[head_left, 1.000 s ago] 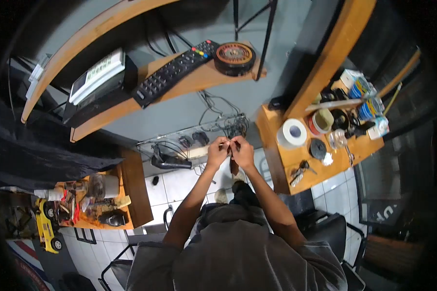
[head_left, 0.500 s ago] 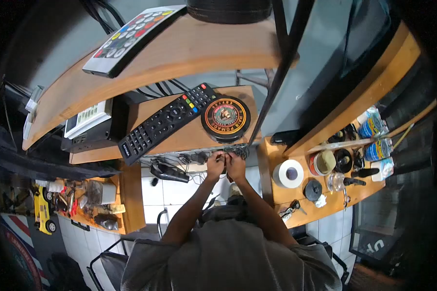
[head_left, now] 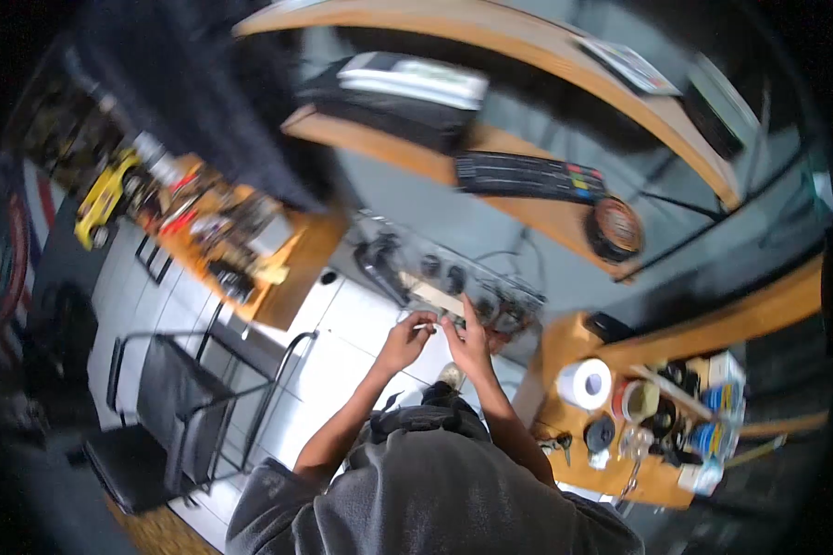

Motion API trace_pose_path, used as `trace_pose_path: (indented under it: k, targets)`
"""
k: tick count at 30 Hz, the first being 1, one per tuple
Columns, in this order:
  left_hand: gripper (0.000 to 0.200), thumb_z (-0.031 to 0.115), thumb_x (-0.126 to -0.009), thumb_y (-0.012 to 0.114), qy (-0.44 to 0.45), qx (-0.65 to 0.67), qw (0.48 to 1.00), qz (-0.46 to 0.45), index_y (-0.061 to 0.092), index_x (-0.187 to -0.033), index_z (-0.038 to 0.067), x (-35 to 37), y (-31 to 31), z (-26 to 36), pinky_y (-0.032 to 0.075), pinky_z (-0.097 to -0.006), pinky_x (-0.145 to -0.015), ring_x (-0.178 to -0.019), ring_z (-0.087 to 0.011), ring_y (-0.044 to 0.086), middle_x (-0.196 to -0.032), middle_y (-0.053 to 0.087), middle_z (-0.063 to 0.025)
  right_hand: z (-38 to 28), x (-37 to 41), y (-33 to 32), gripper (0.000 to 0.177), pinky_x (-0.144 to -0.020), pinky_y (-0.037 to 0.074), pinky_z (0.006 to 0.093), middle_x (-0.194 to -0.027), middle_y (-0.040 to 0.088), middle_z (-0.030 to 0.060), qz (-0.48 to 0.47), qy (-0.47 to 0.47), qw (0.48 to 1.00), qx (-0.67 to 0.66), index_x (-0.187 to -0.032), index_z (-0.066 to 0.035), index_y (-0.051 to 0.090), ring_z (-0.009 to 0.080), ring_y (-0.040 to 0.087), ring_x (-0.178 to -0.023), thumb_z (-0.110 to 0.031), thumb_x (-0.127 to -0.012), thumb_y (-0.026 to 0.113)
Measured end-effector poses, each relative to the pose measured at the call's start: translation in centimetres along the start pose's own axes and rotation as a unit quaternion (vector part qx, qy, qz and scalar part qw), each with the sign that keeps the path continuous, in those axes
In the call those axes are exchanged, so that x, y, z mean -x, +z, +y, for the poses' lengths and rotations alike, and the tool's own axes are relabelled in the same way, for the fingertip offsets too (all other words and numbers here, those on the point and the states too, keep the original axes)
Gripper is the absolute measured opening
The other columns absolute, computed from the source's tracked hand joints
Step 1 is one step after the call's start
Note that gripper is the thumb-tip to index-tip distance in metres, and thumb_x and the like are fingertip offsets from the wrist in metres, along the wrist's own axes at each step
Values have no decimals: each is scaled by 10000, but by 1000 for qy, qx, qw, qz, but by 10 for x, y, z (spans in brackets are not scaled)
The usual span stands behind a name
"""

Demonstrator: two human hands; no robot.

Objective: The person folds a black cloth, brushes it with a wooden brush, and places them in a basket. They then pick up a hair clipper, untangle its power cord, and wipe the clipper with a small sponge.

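Observation:
My left hand (head_left: 405, 342) is in front of my body with its thumb and fingertips pinched together. Anything between them is too small and blurred to name. Close beside it is my right hand (head_left: 470, 347), index finger stretched up and thumb apart, its thumb near the left fingertips. Just beyond both hands, clippers and cables hang on or lie along a rack (head_left: 500, 282) by the wall. A dark hair dryer (head_left: 379, 273) sits at the rack's left end.
Above, a wooden shelf (head_left: 528, 211) carries a black remote (head_left: 528, 176) and a round pomade tin (head_left: 615, 228). To the right, a counter (head_left: 565, 407) holds a white paper roll (head_left: 585, 384) and several jars. Leftward are a black chair (head_left: 176, 398) and a cluttered counter (head_left: 315, 259).
My view has turned left, bringing the chair and left counter further into sight. My hands have come slightly apart, and the right index finger now extends.

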State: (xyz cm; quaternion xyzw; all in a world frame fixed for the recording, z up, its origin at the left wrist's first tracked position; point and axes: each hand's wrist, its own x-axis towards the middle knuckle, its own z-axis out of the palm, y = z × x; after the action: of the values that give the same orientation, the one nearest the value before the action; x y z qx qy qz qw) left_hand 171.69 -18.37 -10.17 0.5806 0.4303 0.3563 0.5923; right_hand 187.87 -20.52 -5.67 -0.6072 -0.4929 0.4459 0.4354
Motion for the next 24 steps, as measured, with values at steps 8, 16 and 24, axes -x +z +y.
trace_pose_path:
  k: [8, 16, 24]
  targets:
    - [274, 95, -969, 550, -53, -49, 926, 370, 551, -1232, 17, 265, -99, 29, 519, -287, -823, -996, -165, 662, -1104, 655, -115, -67, 93, 182, 574, -1012, 431, 400, -1428, 437, 242, -273, -164, 945, 72, -1413, -1, 399, 352, 441, -1323, -189, -917, 619]
    - [248, 64, -947, 557, -107, -39, 667, 737, 581, -1185, -4, 571, -132, -19, 510, -255, -773, -919, -133, 652, -1079, 662, -74, -123, 275, 389, 409, -893, 512, 372, -1313, 563, 179, -557, -274, 780, 79, -1279, -35, 562, 295, 553, -1213, -135, -891, 640]
    - [236, 52, -953, 547, -42, 95, 396, 913, 573, -1175, -25, 715, -106, -11, 504, -271, -853, -952, -151, 648, -1075, 652, -104, -143, 444, 529, 303, -808, 536, 339, -1085, 651, 169, -806, -265, 523, 86, -1177, -4, 608, 251, 663, -962, -141, -908, 629]
